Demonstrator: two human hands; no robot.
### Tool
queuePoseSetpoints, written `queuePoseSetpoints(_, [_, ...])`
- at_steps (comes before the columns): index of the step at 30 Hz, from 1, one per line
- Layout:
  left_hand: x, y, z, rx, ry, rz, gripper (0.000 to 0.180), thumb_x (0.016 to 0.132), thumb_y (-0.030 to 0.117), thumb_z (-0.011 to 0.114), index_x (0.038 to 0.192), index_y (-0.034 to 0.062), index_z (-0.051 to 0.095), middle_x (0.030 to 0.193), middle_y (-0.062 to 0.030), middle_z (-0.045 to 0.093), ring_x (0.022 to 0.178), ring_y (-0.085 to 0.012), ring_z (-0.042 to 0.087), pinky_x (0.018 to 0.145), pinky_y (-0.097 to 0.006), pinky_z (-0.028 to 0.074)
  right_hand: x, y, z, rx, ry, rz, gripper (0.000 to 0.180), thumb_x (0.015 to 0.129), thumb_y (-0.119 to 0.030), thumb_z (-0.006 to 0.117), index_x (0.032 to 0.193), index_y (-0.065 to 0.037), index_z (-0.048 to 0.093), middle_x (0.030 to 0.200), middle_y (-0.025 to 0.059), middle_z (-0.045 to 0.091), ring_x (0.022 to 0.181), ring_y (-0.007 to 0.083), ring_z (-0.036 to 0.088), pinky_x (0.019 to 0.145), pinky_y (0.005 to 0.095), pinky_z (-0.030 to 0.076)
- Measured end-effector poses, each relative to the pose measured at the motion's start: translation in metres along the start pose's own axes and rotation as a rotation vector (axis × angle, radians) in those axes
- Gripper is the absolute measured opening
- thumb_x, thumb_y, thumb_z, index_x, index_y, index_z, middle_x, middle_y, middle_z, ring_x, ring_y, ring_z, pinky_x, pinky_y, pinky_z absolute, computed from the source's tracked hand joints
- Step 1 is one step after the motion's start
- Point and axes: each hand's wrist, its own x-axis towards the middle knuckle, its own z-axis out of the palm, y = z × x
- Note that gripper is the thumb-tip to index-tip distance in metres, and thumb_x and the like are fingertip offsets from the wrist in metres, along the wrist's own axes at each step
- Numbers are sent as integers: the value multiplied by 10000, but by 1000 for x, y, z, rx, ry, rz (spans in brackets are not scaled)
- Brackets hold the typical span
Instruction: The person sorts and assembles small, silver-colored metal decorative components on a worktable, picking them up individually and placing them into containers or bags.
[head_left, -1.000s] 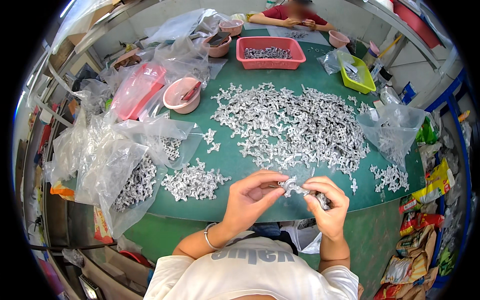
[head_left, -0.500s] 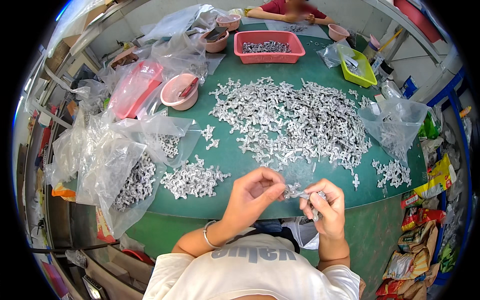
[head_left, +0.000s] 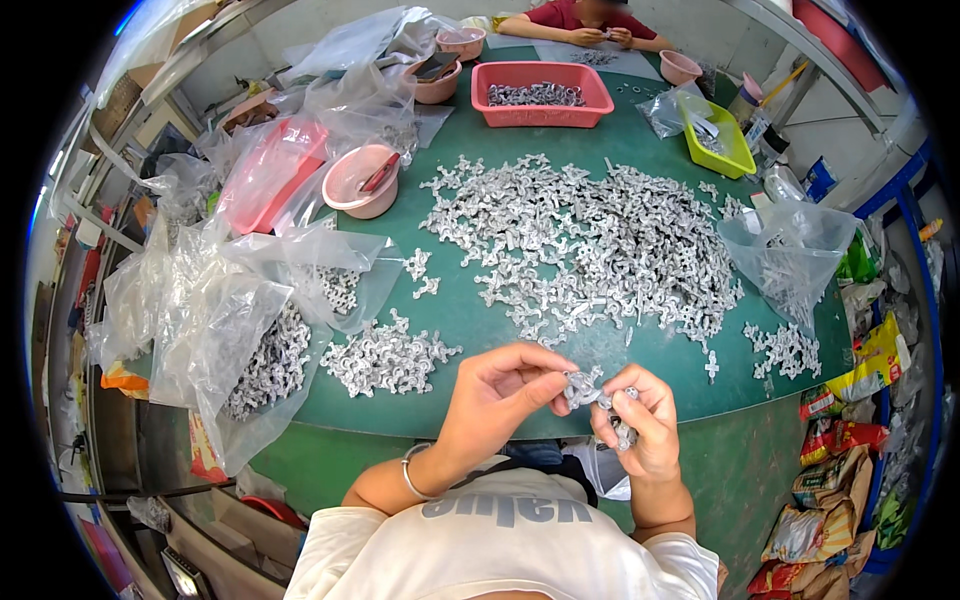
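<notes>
Above the table's near edge, my left hand (head_left: pixel 508 398) pinches a small silver-grey metal casting (head_left: pixel 583 386) between thumb and fingertips. My right hand (head_left: pixel 646 425) is closed right beside it, its fingertips touching the same casting's right side. More small castings (head_left: pixel 624 434) are tucked in my right palm, partly hidden by the fingers. Ahead lies a broad heap of similar castings (head_left: pixel 590 240). A smaller pile (head_left: pixel 385 358) sits left of my left hand, and another little group (head_left: pixel 783 348) lies to the right.
The green table (head_left: pixel 440 290) also bears a pink tray (head_left: pixel 541 116) of metal parts, a pink bowl (head_left: pixel 360 208), a yellow-green basket (head_left: pixel 742 160) and clear plastic bags (head_left: pixel 190 320) at left. Another bag (head_left: pixel 790 240) stands at right. Across the table a person in a red top (head_left: pixel 560 14) handles something small.
My right hand has shifted slightly left and turned, closing the gap to my left hand. The casting between them has tilted. The person opposite has raised their hands a little.
</notes>
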Motion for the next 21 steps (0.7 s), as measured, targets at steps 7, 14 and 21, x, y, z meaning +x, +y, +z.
queuePoseSetpoints(7, [-1,2,4,-4,35,-3,111,814,2,550,902,-54,587,795,-125,594,669,-167,583,608,-267,486,-2,-2,2,-9,27,-3,140,837,-102,538,902,22,530,710,136,583,516,110,475,465,206,359])
queuePoseSetpoints(14, [-2,5,6,7,31,-16,113,819,10,547,901,-58,586,808,-130,600,672,-167,588,607,-266,494,-4,-3,3,-5,26,0,147,834,-104,538,918,16,520,695,127,581,514,110,475,468,208,360])
queuePoseSetpoints(21, [-2,5,4,-55,-2,-70,144,832,20,545,950,-61,557,800,-108,600,690,-144,591,632,-252,484,-4,-1,4,30,50,18,154,835,-105,537,934,11,519,691,115,577,511,110,471,474,207,359])
